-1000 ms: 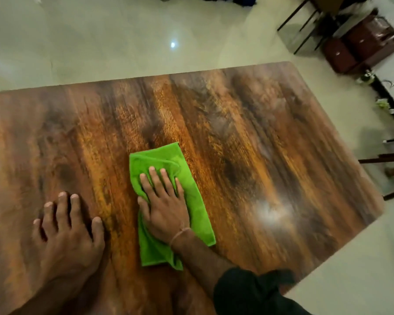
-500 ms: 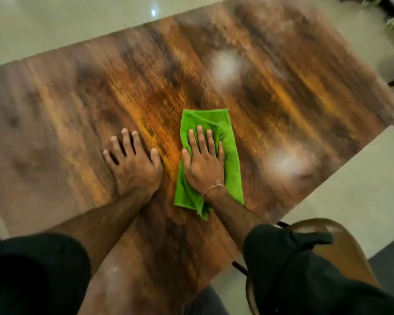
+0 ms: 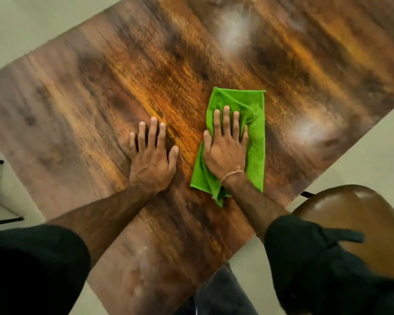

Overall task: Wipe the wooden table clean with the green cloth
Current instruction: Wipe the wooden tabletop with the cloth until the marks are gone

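A folded green cloth (image 3: 255, 133) lies flat on the wooden table (image 3: 89, 114), right of the middle of the view. My right hand (image 3: 225, 146) presses down on the cloth with straight fingers, covering its left half. My left hand (image 3: 151, 158) rests flat on the bare wood just left of the cloth, fingers spread, a narrow strip of table between them. Both forearms reach in from dark sleeves at the bottom.
A brown wooden chair (image 3: 355, 214) stands at the table's near right edge, partly behind my right sleeve. Pale tiled floor (image 3: 362, 160) surrounds the table. Thin black metal legs (image 3: 2, 220) show at the left edge. Light glare patches sit on the wood.
My view has swung over and rotated, so the table now lies diagonally. My left hand has come close beside the cloth. My right hand stays flat on the cloth.
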